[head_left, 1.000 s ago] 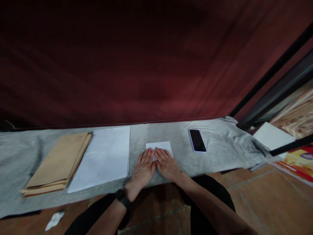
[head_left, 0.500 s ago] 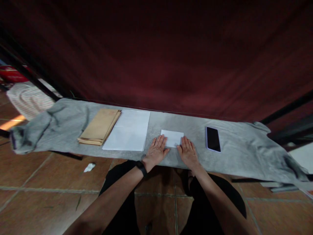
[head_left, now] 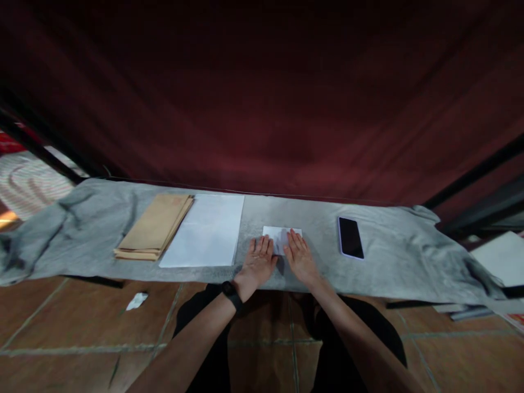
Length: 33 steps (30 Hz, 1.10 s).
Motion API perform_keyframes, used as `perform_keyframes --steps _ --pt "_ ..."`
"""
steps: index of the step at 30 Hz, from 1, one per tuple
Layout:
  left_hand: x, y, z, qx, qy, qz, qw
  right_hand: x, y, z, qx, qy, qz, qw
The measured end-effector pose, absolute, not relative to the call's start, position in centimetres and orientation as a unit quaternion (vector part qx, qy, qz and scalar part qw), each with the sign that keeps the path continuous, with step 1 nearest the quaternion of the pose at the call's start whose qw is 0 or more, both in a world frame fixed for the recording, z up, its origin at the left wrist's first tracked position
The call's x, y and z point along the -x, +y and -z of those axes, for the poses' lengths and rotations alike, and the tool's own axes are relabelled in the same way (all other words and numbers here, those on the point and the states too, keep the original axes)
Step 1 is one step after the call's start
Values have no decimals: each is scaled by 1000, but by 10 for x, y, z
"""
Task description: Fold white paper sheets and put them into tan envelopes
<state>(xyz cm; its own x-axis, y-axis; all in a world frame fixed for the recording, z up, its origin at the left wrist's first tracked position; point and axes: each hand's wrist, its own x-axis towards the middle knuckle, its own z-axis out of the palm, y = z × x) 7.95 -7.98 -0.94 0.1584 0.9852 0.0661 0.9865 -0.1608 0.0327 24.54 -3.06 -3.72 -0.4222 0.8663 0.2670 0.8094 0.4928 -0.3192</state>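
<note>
Between the table's (head_left: 393, 256) long edges, small white paper (head_left: 280, 238) is being touched by the flattened left hand (head_left: 258, 265) and right hand (head_left: 302, 262), with room toward the phone (head_left: 351, 238).

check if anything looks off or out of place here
A crumpled white scrap lies on the tiled floor, as if dropped. The grey cloth is also rucked up at both ends, though smoother in the middle. I see no spill.

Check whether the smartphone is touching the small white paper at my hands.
Apart: the head view shows a stretch of grey cloth between the smartphone and the small white paper.
</note>
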Motion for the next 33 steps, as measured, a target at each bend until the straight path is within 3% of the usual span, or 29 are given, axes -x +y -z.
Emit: perform_keyframes --steps 6,18,24,33 --pt "-82 -51 -1 774 -626 93 19 -229 -27 38 462 -865 -78 179" --pt "-82 -31 37 771 -627 108 21 -234 -16 47 512 -847 -10 144" --pt "-74 -31 40 751 -653 98 17 -242 -9 50 553 -816 22 167" --pt "-59 -37 37 732 -677 73 5 -260 -3 52 589 -797 37 128"
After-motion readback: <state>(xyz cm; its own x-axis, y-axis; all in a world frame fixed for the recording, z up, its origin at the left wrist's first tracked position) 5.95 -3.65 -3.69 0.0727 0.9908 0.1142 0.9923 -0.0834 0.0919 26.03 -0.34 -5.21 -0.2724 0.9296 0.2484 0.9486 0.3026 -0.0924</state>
